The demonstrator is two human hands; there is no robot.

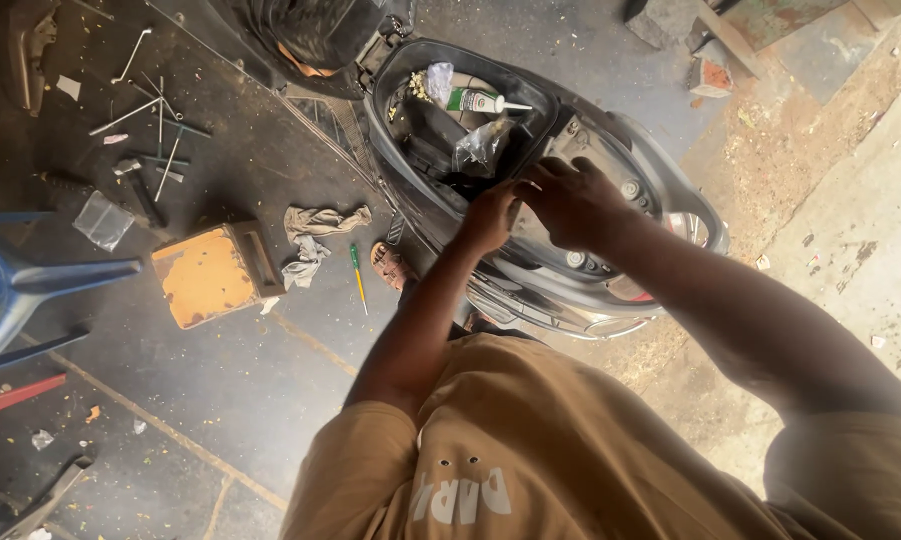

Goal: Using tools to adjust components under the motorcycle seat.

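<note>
- Standing over a scooter (610, 290), you are leaning toward its rear; the seat is raised and the under-seat storage tub (390, 90) is lying open at the top of the view.
- Occupying the floor to your left, an orange wooden block (205, 275) is sitting near a crumpled grey rag (310, 240).
- Reaching across the rear body panel (560, 250), your right hand (575, 205) is resting on it with fingers curled and pressed close together; whether they are pinching anything, you cannot tell.
- Working just beside it, your left hand (490, 215) is touching the tub's rear edge; its fingertips are hidden under the right hand, so their state cannot be told.
- Filling the tub, a clear plastic bag (480, 148) and a green-and-white tube (480, 100) are lying loose, close to both hands.
- Lying scattered well to the left, long metal tools (155, 125) are spreading over the dark floor.
- Resting by the rag, a green-handled screwdriver (357, 275) is pointing toward your feet.
- Risking trouble: both hands are crowding one spot, so a slip could likely knock a small part into the tub or onto the littered floor, where it would be hard to find; the screwdriver is also lying close enough to step on.
</note>
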